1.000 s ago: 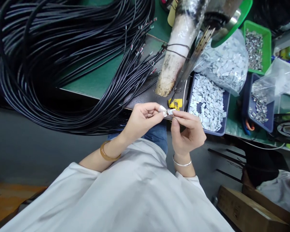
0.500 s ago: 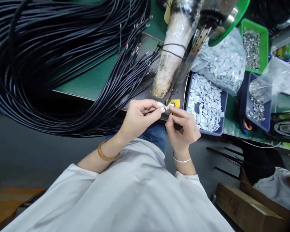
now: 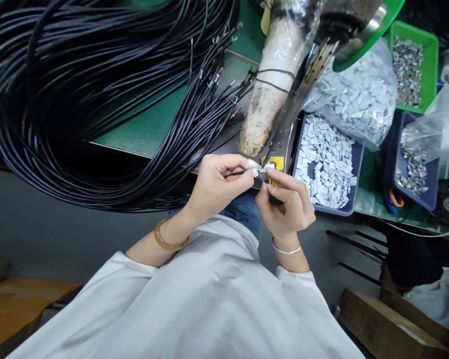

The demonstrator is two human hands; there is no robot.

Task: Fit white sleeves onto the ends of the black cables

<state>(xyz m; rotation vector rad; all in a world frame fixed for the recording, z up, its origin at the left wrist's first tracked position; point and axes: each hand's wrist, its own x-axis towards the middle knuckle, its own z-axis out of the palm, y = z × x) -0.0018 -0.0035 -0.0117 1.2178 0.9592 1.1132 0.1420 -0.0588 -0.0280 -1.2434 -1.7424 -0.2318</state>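
My left hand (image 3: 224, 184), with white wraps on its fingertips, pinches the end of a black cable (image 3: 235, 173). My right hand (image 3: 287, 202) is closed, its thumb and index fingertips by a small white piece (image 3: 269, 168) at the cable's end. A thin strand shows between the two hands; what exactly the right fingers grip is too small to tell. Just behind the fingertips lies a yellow item (image 3: 277, 162) below a dark metal tool tip. To the left spreads a large bundle of black cables (image 3: 164, 164) with small white and red ends.
A blue tray (image 3: 349, 199) of small white pieces stands right of my hands, a filled plastic bag (image 3: 362, 94) behind it. Farther right are a green bin (image 3: 432, 65) and another blue tray (image 3: 430, 199). A plastic-wrapped arm (image 3: 271, 89) points towards my hands.
The view has shifted slightly, so most things sit a little farther right. My right thumb and index finger have parted a little, and more of the white piece shows.
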